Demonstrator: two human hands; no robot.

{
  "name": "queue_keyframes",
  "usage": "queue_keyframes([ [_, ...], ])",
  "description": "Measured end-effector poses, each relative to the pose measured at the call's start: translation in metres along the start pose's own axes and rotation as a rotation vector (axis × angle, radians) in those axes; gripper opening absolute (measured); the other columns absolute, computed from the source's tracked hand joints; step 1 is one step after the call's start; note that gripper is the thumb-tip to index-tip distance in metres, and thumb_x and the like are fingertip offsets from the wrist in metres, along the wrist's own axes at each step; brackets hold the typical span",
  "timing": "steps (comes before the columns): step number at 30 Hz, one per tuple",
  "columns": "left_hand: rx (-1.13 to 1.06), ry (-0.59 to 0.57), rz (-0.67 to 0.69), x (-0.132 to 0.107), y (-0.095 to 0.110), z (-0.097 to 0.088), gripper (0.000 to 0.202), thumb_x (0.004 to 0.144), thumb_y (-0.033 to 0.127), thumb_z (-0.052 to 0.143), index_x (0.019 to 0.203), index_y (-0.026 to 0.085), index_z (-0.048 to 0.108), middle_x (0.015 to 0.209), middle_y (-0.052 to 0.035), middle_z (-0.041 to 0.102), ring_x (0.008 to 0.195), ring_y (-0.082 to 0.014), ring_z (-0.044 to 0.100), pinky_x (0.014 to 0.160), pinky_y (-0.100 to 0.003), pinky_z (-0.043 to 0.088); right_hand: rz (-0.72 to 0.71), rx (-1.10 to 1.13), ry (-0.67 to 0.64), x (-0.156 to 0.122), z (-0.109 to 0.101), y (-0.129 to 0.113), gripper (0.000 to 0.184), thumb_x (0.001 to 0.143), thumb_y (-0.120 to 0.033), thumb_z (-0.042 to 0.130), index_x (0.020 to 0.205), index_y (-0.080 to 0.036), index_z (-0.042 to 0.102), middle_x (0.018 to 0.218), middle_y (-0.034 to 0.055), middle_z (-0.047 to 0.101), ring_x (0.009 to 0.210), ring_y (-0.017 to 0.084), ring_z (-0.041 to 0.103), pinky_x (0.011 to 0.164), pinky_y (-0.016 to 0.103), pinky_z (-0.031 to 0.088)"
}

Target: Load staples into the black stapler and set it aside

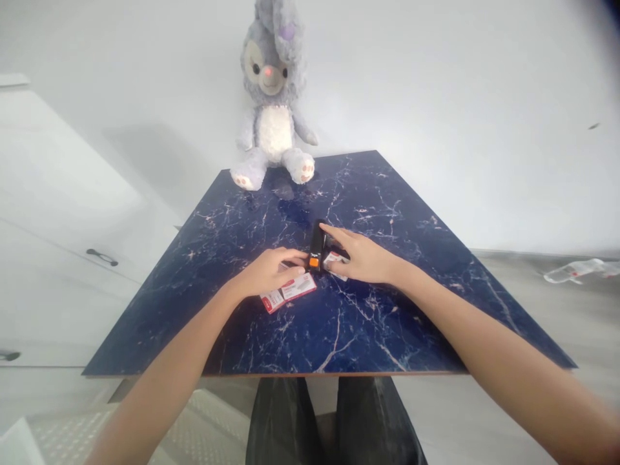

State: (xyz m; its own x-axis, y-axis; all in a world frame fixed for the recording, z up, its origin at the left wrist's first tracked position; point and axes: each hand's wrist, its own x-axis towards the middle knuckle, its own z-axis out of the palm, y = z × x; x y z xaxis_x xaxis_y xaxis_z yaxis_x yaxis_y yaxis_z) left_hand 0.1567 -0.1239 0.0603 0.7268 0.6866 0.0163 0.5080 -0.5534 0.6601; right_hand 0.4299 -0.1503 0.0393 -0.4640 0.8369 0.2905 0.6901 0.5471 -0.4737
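Observation:
A black stapler (317, 240) with an orange piece at its near end lies lengthwise on the dark blue marbled table. From its left side, my left hand (265, 271) has its fingertips against the near end, fingers curled and thumb just below. My right hand (363, 256) reaches in from the right. Its index finger is stretched to the stapler's far end, with the thumb well apart from it. Two small red-and-white boxes or cards (299, 286) lie below my left hand. Another red-and-white piece (335, 261) lies partly under my right thumb.
A grey plush rabbit (275, 123) sits at the table's (339, 336) far edge against the wall. White cabinets with dark handles (101, 257) stand on the left. On the floor at the right lies a clear plastic item (576, 271). My legs are below the near edge.

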Motion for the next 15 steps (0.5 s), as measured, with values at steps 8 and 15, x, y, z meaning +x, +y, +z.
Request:
queue_keyframes([
  [8, 0.191, -0.185, -0.007, -0.01, 0.001, -0.017, 0.073, 0.074, 0.044, 0.08, 0.142, 0.035, 0.055, 0.126, -0.0057, 0.064, 0.117, -0.0281, 0.057, 0.099, -0.04, 0.046, 0.039, -0.232, 0.156, 0.002, -0.001, 0.002, 0.062, 0.089, -0.013, 0.047, 0.15, -0.019, 0.044, 0.134, 0.0127, 0.063, 0.109, 0.03, 0.065, 0.094, 0.047, 0.053],
  [15, 0.298, -0.092, -0.008, -0.009, -0.013, -0.021, 0.039, 0.081, 0.038, 0.07, 0.118, 0.026, 0.069, 0.109, -0.0067, 0.068, 0.105, -0.0261, 0.057, 0.094, -0.039, 0.045, -0.089, -0.196, 0.198, 0.001, 0.006, -0.014, 0.057, 0.1, -0.033, 0.046, 0.154, -0.018, 0.037, 0.143, 0.0141, 0.056, 0.128, 0.031, 0.054, 0.109, 0.053, 0.043],
])
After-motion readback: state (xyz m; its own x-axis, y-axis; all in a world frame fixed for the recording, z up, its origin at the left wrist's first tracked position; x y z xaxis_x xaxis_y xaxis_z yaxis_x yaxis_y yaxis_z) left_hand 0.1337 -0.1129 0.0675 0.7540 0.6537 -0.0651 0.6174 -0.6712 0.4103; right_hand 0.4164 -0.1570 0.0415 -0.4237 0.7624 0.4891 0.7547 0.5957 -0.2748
